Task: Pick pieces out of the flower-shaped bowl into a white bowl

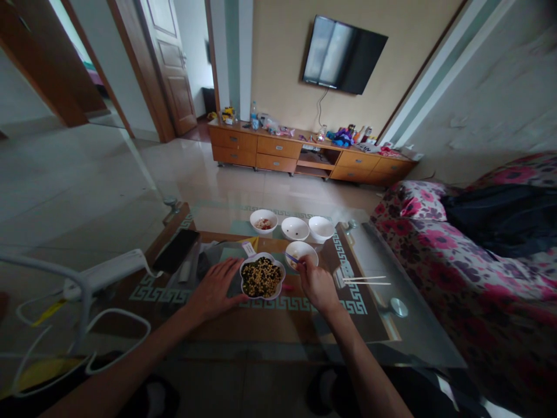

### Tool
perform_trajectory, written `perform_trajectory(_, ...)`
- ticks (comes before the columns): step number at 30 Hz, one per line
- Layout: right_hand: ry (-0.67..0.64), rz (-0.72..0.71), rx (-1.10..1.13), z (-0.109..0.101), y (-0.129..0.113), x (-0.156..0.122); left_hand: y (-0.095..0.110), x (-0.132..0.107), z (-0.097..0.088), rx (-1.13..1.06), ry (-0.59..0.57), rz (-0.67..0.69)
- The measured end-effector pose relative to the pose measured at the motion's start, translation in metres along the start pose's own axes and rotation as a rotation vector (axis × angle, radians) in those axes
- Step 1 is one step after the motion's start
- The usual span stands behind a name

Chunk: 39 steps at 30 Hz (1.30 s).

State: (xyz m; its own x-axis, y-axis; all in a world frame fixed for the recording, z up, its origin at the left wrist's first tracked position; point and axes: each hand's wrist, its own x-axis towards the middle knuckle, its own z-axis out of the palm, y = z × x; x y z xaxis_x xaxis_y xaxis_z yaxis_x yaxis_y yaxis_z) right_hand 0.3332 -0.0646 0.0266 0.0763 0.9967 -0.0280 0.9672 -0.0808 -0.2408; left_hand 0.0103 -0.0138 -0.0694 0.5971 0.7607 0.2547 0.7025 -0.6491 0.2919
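My left hand (214,288) rests its fingers against the rim of a white flower-shaped bowl (261,277), which is heaped with yellow and dark green grains or beans. My right hand (317,284) pinches a thin blue utensil (291,258), its tip over a small white bowl (300,254). What that bowl holds is hidden. Farther back stand a white bowl with reddish food (263,220) and several other white bowls, including one (295,228) and another (321,228).
A black phone (176,251) lies left of my hands on a patterned mat (296,325) on the glass table (404,331). Chopsticks (365,280) lie to the right. A floral sofa (452,255) runs along the right, a white chair frame (87,284) stands left, and a cluttered wooden cabinet (300,154) stands beyond.
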Motion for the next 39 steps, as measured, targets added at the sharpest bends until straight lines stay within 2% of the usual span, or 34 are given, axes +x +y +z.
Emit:
perform_trajectory(15,-0.029,-0.049,0.048,-0.005,-0.004,-0.008,0.001,0.002,0.000,-0.019,-0.028,-0.039)
perform_trajectory(18,-0.021,-0.057,0.034,-0.008,-0.007,-0.008,0.001,0.008,-0.004,0.014,-0.085,-0.053)
perform_trajectory(21,0.028,-0.077,0.022,-0.014,-0.008,-0.010,0.010,0.013,-0.020,0.093,-0.214,-0.107)
perform_trajectory(24,0.149,-0.118,0.135,-0.012,-0.005,-0.022,0.029,0.009,-0.046,0.175,-0.339,-0.263)
perform_trajectory(27,0.221,-0.109,0.278,0.002,-0.003,-0.039,0.049,-0.003,-0.072,0.178,-0.416,-0.340)
perform_trajectory(30,0.195,-0.119,0.356,0.020,-0.008,-0.049,0.057,-0.008,-0.084,0.116,-0.492,-0.361)
perform_trajectory(33,0.151,-0.161,0.396,0.030,-0.017,-0.046,0.052,-0.001,-0.075,0.083,-0.511,-0.374)
perform_trajectory(39,0.108,-0.171,0.404,0.041,-0.030,-0.028,0.037,0.010,-0.035,0.217,-0.421,-0.330)
